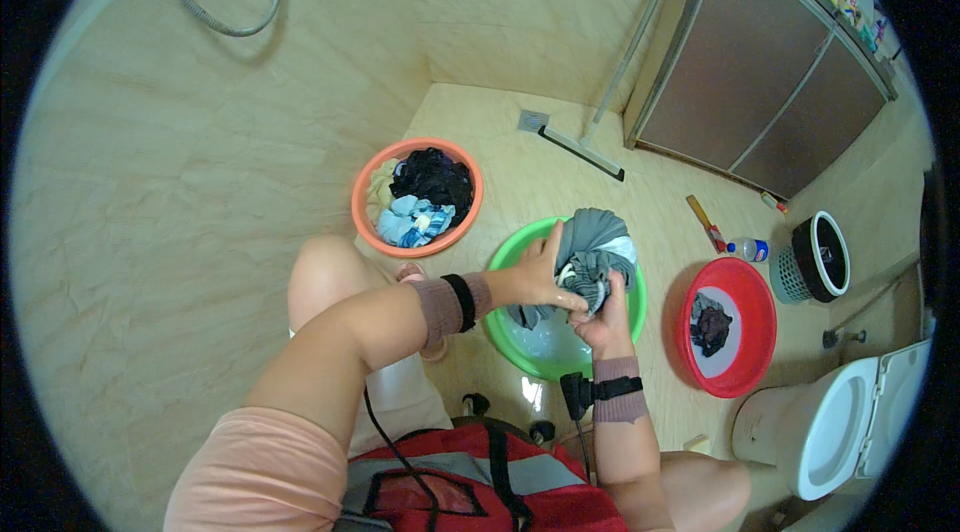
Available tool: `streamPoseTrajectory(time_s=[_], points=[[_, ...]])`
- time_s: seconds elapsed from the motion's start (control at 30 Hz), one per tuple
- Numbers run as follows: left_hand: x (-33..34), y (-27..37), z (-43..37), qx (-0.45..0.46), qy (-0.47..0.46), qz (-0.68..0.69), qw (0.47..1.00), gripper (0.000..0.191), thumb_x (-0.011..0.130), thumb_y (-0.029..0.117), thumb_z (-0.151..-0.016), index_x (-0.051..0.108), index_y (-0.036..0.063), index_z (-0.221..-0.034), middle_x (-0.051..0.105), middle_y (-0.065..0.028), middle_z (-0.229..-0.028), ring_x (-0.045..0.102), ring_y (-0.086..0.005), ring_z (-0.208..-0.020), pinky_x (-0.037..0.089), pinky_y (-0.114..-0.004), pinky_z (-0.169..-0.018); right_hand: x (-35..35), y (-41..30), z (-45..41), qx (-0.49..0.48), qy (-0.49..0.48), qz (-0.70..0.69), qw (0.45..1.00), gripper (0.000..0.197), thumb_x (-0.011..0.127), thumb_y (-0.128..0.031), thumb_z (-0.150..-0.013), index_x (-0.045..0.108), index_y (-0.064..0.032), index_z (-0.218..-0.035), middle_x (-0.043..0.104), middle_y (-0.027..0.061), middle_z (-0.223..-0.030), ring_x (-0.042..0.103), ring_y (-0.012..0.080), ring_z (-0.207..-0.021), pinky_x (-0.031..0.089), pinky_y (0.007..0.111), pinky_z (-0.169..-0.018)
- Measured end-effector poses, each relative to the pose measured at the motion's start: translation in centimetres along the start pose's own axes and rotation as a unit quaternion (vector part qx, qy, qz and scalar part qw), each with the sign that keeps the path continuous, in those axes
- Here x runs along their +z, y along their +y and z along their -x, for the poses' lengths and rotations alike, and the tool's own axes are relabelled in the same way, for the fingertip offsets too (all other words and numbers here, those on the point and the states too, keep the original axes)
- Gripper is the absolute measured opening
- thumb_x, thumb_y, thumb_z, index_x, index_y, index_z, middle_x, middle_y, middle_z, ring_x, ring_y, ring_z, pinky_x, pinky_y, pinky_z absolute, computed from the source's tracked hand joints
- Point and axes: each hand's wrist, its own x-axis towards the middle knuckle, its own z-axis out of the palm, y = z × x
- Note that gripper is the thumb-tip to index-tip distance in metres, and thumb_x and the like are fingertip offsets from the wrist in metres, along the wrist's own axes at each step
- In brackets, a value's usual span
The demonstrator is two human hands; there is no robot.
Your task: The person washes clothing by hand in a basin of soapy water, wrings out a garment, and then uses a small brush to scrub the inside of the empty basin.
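Observation:
Over a green plastic basin [500,337] holding water, my two hands hold a bunched grey-green garment [596,235] with lighter parts. My left hand [538,278] presses on its near left side with the thumb and fingers spread around it. From below and to the right, my right hand [606,318] grips the lower end of the bundle. Part of the grey cloth hangs down into the basin at the left. Both wrists wear knitted cuffs with black straps.
An orange basin [362,232] of clothes stands at the left; a red basin [763,337] with dark cloth is at the right. Around them are a floor squeegee [581,151], a brush [705,220], a plastic bottle [748,250], a waste bin [791,277] and a toilet [814,457].

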Motion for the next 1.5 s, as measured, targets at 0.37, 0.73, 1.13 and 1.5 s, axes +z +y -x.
streamPoseTrajectory(time_s=[0.37,0.73,1.13,1.5], points=[[-3.9,-2.1,1.1,0.061,0.121,0.21,0.968,0.121,0.087,0.026,-0.053,0.01,-0.0024,-0.142,0.04,-0.0244,-0.134,0.04,-0.0333,-0.127,0.03,-0.04,-0.106,2.9,1.9,-0.1,-0.004,-0.102,0.116,0.988,0.066,0.048,-0.059,-0.088,0.042,-0.0125,-0.134,0.053,0.01,-0.129,0.054,0.0319,-0.114,0.041,0.055,-0.094],[-9.2,-1.2,2.8,-0.007,0.167,0.111,0.98,0.095,0.086,0.029,-0.053,0.04,-0.0053,-0.129,0.052,-0.0222,-0.122,0.05,-0.0292,-0.117,0.039,-0.037,-0.099,5.8,2.6,-0.2,0.078,-0.182,0.058,0.978,0.07,0.051,-0.059,-0.087,0.041,-0.0078,-0.133,0.052,0.0159,-0.127,0.055,0.0366,-0.109,0.045,0.052,-0.091],[-17.1,-10.9,6.3,-0.137,0.273,-0.323,0.896,0.075,0.081,0.024,-0.053,0.05,0.0102,-0.12,0.058,-0.0154,-0.109,0.055,-0.0342,-0.105,0.046,-0.042,-0.086,-1.6,0.4,-2.4,-0.038,0.08,0.093,0.992,0.03,0.058,-0.024,-0.086,0.053,-0.0054,-0.11,0.056,0.0154,-0.105,0.058,0.0279,-0.093,0.049,0.04,-0.078],[-17.1,-21.5,4.2,-0.339,0.062,-0.162,0.924,0.078,0.071,0.04,-0.065,0.051,-0.0072,-0.123,0.051,-0.0304,-0.124,0.052,-0.0373,-0.116,0.044,-0.038,-0.096,-4.6,-0.9,-3.1,-0.082,0.111,0.022,0.99,0.025,0.056,-0.021,-0.088,0.053,-0.0047,-0.107,0.059,0.0132,-0.094,0.06,0.0226,-0.077,0.053,0.035,-0.065]])
